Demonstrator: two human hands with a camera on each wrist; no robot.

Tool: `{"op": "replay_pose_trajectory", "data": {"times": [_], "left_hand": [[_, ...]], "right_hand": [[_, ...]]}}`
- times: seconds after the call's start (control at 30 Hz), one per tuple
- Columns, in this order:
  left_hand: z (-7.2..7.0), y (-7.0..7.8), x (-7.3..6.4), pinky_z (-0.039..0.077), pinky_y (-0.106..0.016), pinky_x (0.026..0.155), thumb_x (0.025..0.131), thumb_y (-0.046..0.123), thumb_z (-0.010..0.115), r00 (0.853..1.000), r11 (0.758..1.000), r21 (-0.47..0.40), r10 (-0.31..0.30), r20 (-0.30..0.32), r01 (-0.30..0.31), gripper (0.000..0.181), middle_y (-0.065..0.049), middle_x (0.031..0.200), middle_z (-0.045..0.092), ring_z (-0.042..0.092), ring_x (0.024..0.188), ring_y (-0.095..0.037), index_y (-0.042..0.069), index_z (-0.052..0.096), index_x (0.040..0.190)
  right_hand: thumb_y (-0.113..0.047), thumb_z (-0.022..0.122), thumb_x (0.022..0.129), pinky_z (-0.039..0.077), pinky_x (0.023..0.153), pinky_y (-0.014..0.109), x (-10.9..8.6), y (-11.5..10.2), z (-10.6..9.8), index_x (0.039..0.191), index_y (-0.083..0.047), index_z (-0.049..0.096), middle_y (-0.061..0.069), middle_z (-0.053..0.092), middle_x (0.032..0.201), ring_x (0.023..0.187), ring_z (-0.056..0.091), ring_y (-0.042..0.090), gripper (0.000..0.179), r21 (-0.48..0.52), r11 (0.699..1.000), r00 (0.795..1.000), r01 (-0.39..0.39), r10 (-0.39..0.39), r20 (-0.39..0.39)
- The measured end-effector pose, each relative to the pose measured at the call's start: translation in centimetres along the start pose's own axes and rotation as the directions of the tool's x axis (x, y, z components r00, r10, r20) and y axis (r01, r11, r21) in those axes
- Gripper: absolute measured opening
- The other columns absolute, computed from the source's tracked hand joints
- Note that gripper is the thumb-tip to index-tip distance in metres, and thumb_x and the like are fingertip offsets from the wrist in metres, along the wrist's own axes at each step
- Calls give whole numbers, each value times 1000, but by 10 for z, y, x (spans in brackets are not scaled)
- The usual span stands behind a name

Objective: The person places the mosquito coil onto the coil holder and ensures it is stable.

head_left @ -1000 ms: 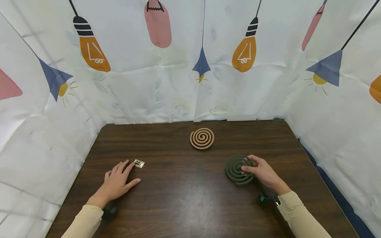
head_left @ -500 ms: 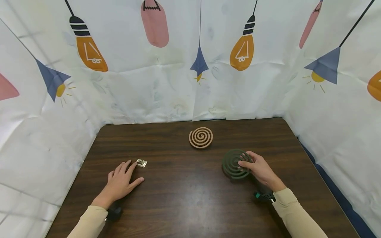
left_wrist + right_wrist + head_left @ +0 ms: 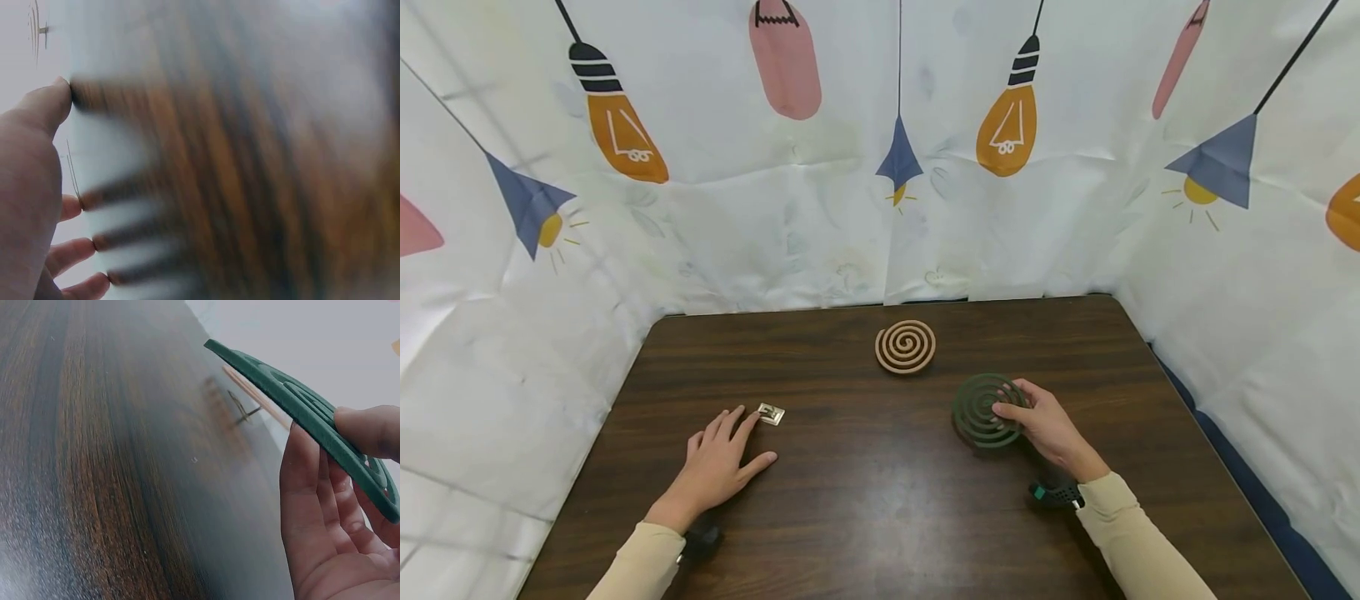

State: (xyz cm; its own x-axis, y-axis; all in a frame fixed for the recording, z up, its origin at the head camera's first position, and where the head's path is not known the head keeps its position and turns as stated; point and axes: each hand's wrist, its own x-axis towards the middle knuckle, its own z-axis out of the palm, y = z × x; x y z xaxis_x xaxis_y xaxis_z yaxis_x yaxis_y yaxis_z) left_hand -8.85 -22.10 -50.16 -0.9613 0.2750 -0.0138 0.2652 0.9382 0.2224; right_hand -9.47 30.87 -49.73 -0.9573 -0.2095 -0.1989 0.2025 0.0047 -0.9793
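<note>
A green mosquito coil [image 3: 981, 427] is held tilted above the table by my right hand [image 3: 1051, 423]. In the right wrist view the thumb presses the upper face of the green coil [image 3: 269, 378], while the fingers [image 3: 303, 469] support it from below. At left, my left hand [image 3: 711, 467] lies low over the table with fingers spread and extended. Its index fingertip touches a small shiny metal coil stand [image 3: 771, 414]. A thin edge of that stand [image 3: 73, 172] shows by the index finger in the left wrist view.
A tan mosquito coil [image 3: 906, 347] lies flat near the back of the dark wooden table [image 3: 850, 500]. White printed cloth [image 3: 820, 233] hangs behind the table and along both sides.
My left hand has slid to the right, and the metal stand has shifted right with its fingertip. Holding the green coil, my right hand has moved a little left and farther back.
</note>
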Motion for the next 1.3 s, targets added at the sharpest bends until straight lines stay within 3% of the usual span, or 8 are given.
{"op": "replay_pose_trajectory", "data": {"times": [0.2,0.53,0.77,1.3], "left_hand": [[2,7,1,36,-75,101,98,58,64,1000,1000,3,4,3,-4,78,-27,160,41,37,147,-53,9,46,156],[5,24,4,36,-74,102,97,58,65,1000,1000,-11,-1,-13,1,79,-26,160,42,37,148,-52,8,46,156],[10,34,7,35,-75,102,97,58,64,1000,1000,-23,2,-14,-2,79,-26,161,40,35,149,-52,9,45,157],[17,59,13,32,-74,104,97,57,66,1000,999,-32,7,-2,-7,79,-25,162,40,35,149,-51,8,46,156]], "right_hand": [[-13,69,100,62,81,29,2,-1,3,121,-1,53,-6,66,103,87,72,9,29,11,1000,1000,-3,3,-3],[-2,63,101,62,78,27,8,2,16,118,-3,52,-8,67,97,82,72,9,20,59,998,1000,-7,7,-5],[-10,69,100,62,79,28,9,-1,23,122,-1,52,-5,69,99,82,74,9,30,63,998,1000,-1,1,-7],[-8,73,96,62,75,29,17,-5,39,115,-2,53,-3,64,96,79,70,9,28,127,992,999,-10,16,-49]]}}
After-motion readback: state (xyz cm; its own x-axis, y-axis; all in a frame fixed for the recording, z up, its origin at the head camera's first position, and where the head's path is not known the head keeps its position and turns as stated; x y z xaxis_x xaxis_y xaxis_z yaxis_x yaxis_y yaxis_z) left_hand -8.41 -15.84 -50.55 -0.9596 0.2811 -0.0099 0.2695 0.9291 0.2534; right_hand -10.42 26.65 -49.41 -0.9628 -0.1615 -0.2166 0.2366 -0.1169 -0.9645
